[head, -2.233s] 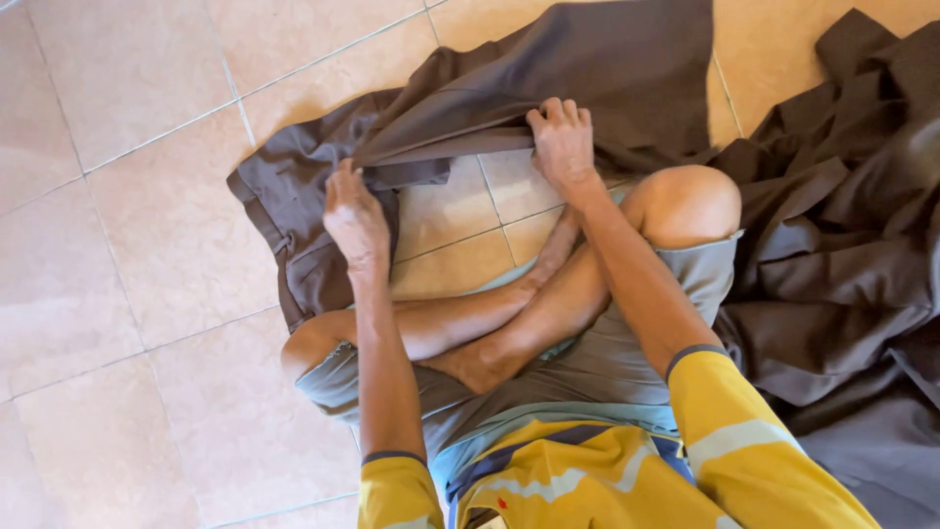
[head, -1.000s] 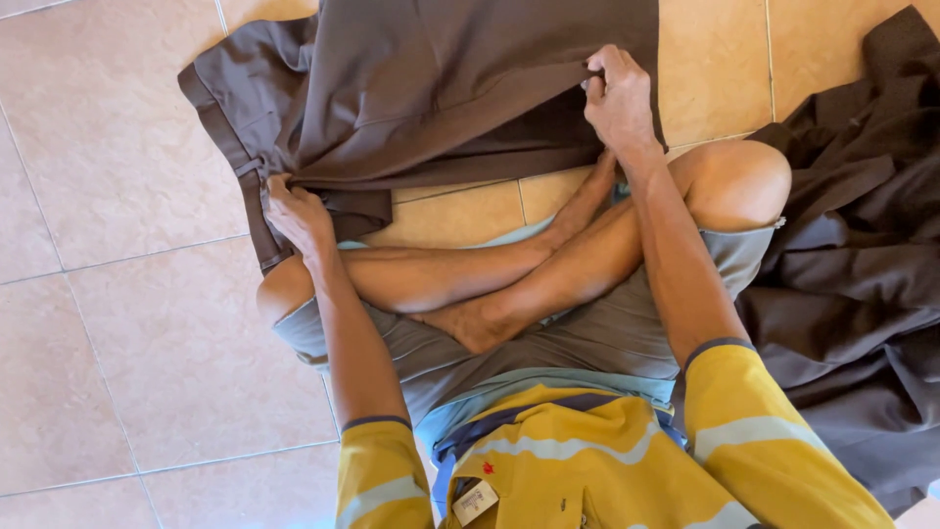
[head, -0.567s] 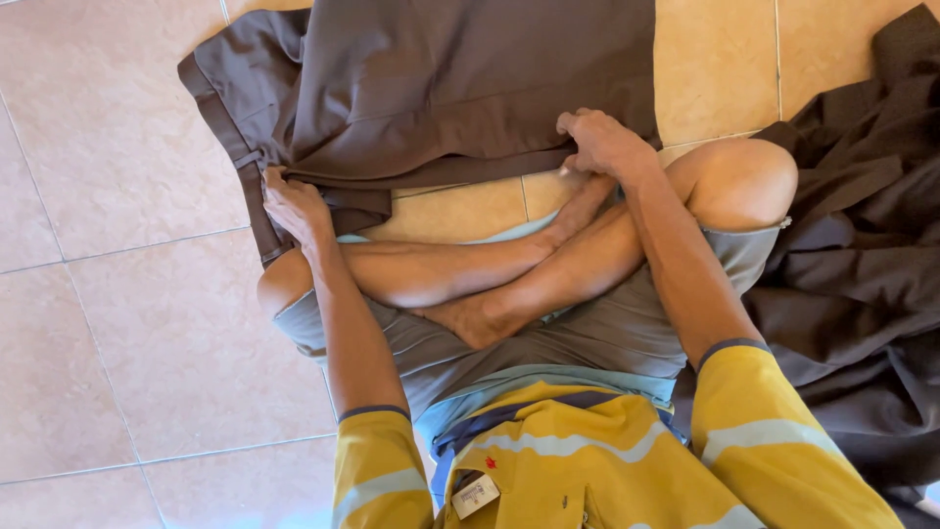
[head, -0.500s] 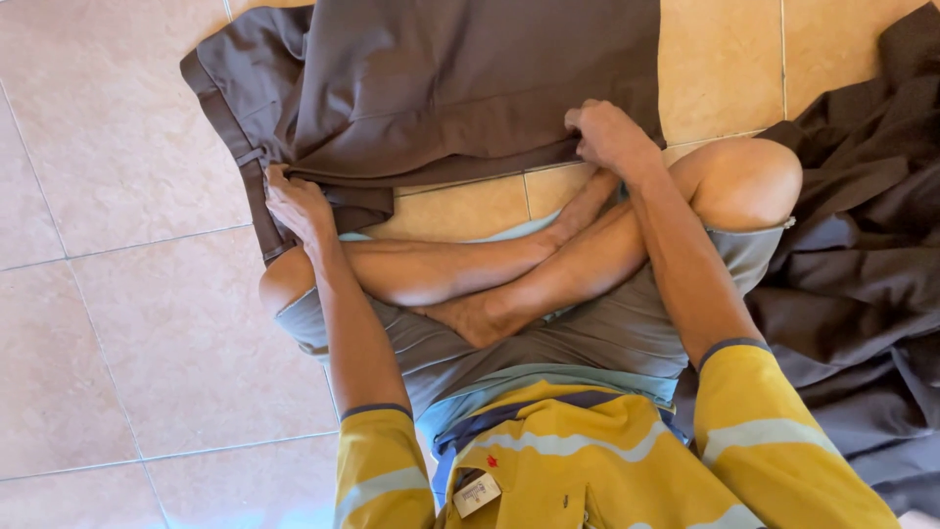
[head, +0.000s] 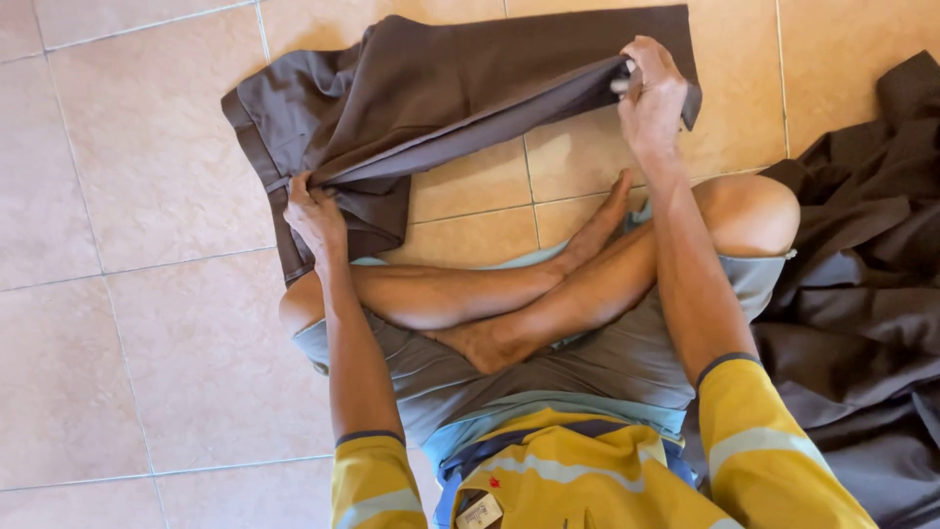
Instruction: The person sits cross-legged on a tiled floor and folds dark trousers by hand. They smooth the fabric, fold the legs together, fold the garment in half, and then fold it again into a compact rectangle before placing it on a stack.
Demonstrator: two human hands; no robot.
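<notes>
A pair of dark brown trousers [head: 441, 88] lies partly folded on the tiled floor in front of my crossed legs. My left hand [head: 315, 214] grips the cloth near the waistband at the left. My right hand [head: 651, 90] pinches the hem end of the leg at the right and holds it lifted off the floor, so the fold edge is stretched between both hands.
A heap of more dark brown cloth [head: 862, 323] lies on the floor to my right, against my knee. Beige floor tiles [head: 127, 323] surround me. My bare feet [head: 548, 294] rest crossed just below the trousers.
My right hand rose from near my knee back up to the trouser leg's end and lifted it. My left hand stayed on the waistband side.
</notes>
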